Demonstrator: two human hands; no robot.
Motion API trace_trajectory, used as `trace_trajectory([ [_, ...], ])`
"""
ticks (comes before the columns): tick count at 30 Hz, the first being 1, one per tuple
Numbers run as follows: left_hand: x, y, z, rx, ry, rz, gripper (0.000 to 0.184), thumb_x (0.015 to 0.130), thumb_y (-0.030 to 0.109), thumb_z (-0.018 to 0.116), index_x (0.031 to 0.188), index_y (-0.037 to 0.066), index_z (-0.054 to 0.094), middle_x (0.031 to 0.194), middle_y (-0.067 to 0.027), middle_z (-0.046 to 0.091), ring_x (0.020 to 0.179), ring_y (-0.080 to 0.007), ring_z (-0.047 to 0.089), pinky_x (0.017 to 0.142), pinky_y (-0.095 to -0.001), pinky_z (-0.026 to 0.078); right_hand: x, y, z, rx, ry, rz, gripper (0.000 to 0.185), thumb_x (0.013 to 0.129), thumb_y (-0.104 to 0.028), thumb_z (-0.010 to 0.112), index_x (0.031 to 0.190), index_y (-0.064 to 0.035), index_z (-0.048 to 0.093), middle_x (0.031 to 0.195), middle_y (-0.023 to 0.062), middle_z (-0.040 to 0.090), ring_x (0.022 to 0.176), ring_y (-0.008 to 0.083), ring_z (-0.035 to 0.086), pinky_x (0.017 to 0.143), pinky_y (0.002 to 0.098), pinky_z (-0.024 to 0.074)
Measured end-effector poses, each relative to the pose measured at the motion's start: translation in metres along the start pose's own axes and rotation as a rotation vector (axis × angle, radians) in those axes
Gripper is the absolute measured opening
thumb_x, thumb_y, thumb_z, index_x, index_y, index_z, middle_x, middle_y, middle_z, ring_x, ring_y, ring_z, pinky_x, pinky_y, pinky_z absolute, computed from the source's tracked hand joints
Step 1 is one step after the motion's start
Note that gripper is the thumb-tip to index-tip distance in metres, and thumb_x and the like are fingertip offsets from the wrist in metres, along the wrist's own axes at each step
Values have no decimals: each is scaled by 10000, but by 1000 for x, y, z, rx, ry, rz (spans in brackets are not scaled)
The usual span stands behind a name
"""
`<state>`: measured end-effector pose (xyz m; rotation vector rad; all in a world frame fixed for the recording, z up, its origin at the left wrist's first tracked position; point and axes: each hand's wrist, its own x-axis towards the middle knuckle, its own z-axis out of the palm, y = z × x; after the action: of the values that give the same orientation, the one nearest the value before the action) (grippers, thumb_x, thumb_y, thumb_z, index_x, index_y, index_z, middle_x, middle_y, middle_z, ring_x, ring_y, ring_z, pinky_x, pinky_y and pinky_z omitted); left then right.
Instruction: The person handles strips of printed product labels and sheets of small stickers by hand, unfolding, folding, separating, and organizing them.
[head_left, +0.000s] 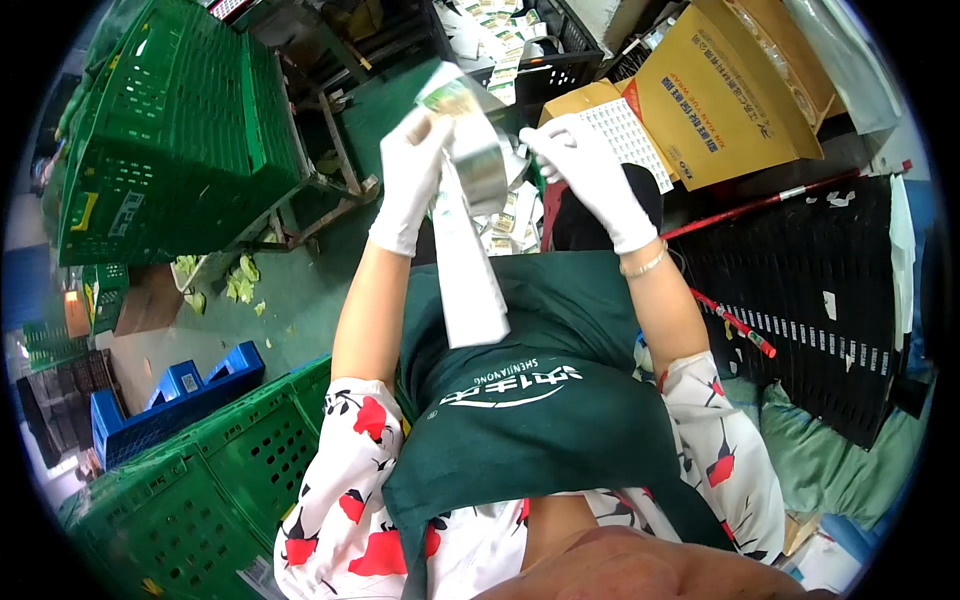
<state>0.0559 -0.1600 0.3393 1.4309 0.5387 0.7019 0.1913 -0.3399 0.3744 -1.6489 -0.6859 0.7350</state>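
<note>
My left hand (pixel 415 165), in a white glove, is closed around a strip of printed packaging (pixel 478 170). A shiny grey loop bulges out to the right of the fingers. The strip's long white tail (pixel 468 275) hangs down in front of the dark green apron (pixel 520 400). My right hand (pixel 585 170), also gloved, is raised just right of the loop with its fingers curled and the tips near each other. Whatever lies between those fingertips, if anything, is too small to make out. Below and between the hands, several printed pieces (pixel 515 218) lie in a pile.
Stacked green crates (pixel 170 130) stand at left, with more green crates (pixel 210 475) lower left beside a blue crate (pixel 180 400). A black crate (pixel 575 65) holds more strips. At right are a cardboard box (pixel 715 100), a red pole (pixel 735 325) and black crates (pixel 800 290). Leaf scraps (pixel 243 280) litter the floor.
</note>
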Motion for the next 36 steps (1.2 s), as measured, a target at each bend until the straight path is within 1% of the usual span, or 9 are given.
trace_trajectory([
  [4,24,-13,-12,-27,420,259,210,950,70,606,1111,-48,672,941,-53,703,789,-77,589,705,-244,482,-50,0,26,-26,-75,-61,388,859,-161,758,1172,7,602,967,51,643,899,84,607,762,245,519],
  [8,24,-9,-13,11,552,287,225,963,61,592,1143,-60,652,987,-83,707,849,-101,611,767,-262,490,-73,18,39,-204,66,-172,370,864,-100,744,1192,-6,602,977,49,658,850,60,598,721,212,504],
  [10,25,-14,-15,-30,487,249,225,973,74,582,1139,-59,655,965,-82,710,830,-106,620,750,-272,499,-73,21,39,-179,116,-145,332,880,-79,720,1185,-14,609,959,44,666,816,56,599,704,203,501],
  [13,19,-3,-16,20,350,100,253,991,100,582,1187,-49,640,951,-60,708,687,-59,586,576,-208,442,-71,15,30,-143,75,-134,205,925,-86,668,1111,-2,650,897,56,693,788,57,620,707,222,511],
  [19,22,-9,-6,58,426,298,248,977,80,578,1170,-60,644,993,-99,714,830,-108,636,727,-256,502,-64,10,15,-163,77,-128,167,962,-68,588,1081,10,676,917,48,701,819,52,619,760,221,502],
  [22,21,-10,-8,151,521,335,240,977,68,565,1163,-59,645,1023,-110,717,886,-135,640,817,-294,507,-64,13,17,133,101,-124,322,936,4,575,1258,28,574,964,33,648,847,58,587,768,209,490],
  [28,18,-4,-2,147,608,300,245,988,71,552,1182,-57,632,1017,-111,715,875,-141,649,790,-294,517,-64,25,32,147,202,-170,376,918,31,603,1289,34,539,963,26,636,852,55,583,792,206,483],
  [32,13,-8,-2,223,599,338,235,988,83,559,1168,-46,640,1008,-109,716,855,-135,647,773,-290,520,-48,30,19,122,308,-104,248,951,-82,630,1176,21,626,965,35,647,883,60,587,789,204,468],
  [36,13,-9,5,131,630,373,223,989,84,559,1153,-40,646,999,-101,717,844,-126,641,766,-286,519,-48,20,13,145,274,-200,235,932,-33,643,1156,33,611,993,74,680,917,88,630,825,246,502],
])
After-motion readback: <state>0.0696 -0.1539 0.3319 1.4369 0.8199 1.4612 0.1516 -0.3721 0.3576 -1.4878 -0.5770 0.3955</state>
